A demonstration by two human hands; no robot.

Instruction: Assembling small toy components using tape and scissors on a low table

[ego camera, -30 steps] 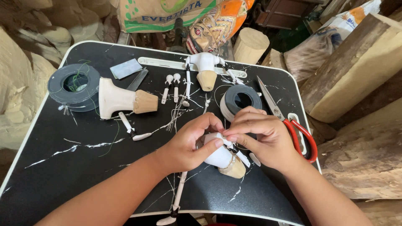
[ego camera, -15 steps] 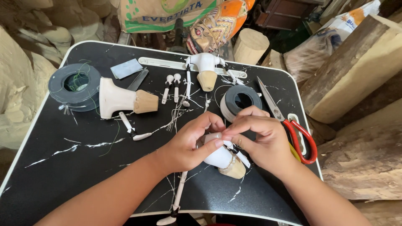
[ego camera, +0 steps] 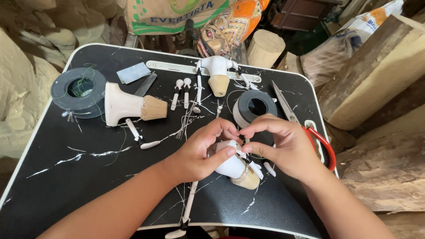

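Observation:
My left hand (ego camera: 200, 152) and my right hand (ego camera: 283, 146) meet over a small white carved puppet body with a tan wooden base (ego camera: 237, 170) lying on the black table (ego camera: 79, 177). My left hand grips the white body from the left, thumb on top. My right hand pinches something thin at the body's upper right, where a small white arm piece (ego camera: 256, 167) hangs; what the fingertips pinch is too small to tell. A white rod (ego camera: 189, 206) runs from under my left hand to the table's front edge.
A second white and tan body (ego camera: 128, 106) lies at the left beside a grey spool (ego camera: 79, 90). Another spool (ego camera: 254, 108), red-handled scissors (ego camera: 305, 128), small white limb pieces (ego camera: 182, 90) and a third body (ego camera: 218, 75) are behind my hands. Wood blocks (ego camera: 376, 75) crowd the right.
Both hands stay on the white body with only slight finger shifts. Nothing else on the table has moved.

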